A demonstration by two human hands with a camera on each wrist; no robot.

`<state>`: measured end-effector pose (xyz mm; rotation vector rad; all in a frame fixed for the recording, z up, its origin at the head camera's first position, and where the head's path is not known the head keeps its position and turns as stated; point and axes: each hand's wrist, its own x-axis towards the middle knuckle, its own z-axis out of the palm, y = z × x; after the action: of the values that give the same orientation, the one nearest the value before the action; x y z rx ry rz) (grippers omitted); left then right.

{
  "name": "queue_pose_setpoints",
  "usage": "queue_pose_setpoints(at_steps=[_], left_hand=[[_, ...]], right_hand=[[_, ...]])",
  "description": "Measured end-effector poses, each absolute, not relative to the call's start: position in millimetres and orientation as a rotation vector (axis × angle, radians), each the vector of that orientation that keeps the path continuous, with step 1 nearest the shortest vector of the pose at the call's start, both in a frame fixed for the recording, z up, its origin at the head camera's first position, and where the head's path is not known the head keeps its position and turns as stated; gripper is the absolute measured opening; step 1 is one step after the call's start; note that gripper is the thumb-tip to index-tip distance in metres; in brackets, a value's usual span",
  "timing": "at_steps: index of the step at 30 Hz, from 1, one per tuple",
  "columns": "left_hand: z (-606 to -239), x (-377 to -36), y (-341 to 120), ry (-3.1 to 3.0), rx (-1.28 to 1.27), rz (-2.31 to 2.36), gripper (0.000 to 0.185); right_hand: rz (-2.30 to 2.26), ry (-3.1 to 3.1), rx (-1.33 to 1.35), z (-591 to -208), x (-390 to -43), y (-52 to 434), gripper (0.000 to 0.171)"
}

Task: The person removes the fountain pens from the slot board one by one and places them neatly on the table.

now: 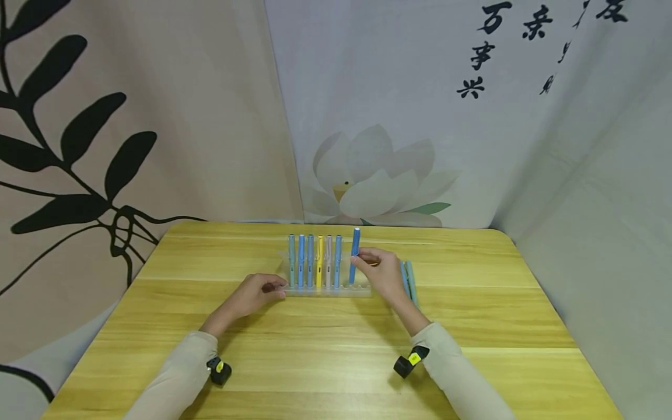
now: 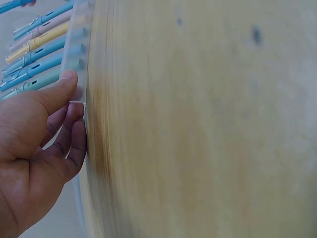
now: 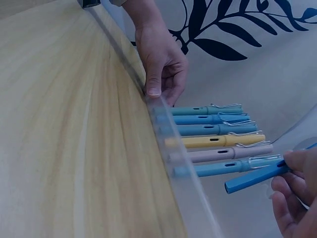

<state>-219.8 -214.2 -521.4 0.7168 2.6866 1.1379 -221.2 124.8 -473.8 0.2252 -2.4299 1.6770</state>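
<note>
My left hand pinches the left end of a clear plastic pen rack, its thumb on the rack's face in the left wrist view. Several pens stand upright in a row in it: green, blue shades, a yellow pen and a pale pink pen. Over the right part of the rack, my right hand holds a blue pen between thumb and fingers. That pen is nearly upright, its lower end close above the rack. The right wrist view shows it beside the light blue pen.
Right of the rack, partly behind the right wrist, a green pen and a blue pen lie side by side on the wooden table. Printed curtains hang behind the table's back edge.
</note>
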Motion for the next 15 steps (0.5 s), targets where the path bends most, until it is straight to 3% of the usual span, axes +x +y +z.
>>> queue_pose_setpoints(at_steps=[15], left_hand=[[-521,-220,-214,2.697,0.750,1.134,0.025]], right_hand=[[1.605,-2.419,0.189,-459,-212,157,0.034]])
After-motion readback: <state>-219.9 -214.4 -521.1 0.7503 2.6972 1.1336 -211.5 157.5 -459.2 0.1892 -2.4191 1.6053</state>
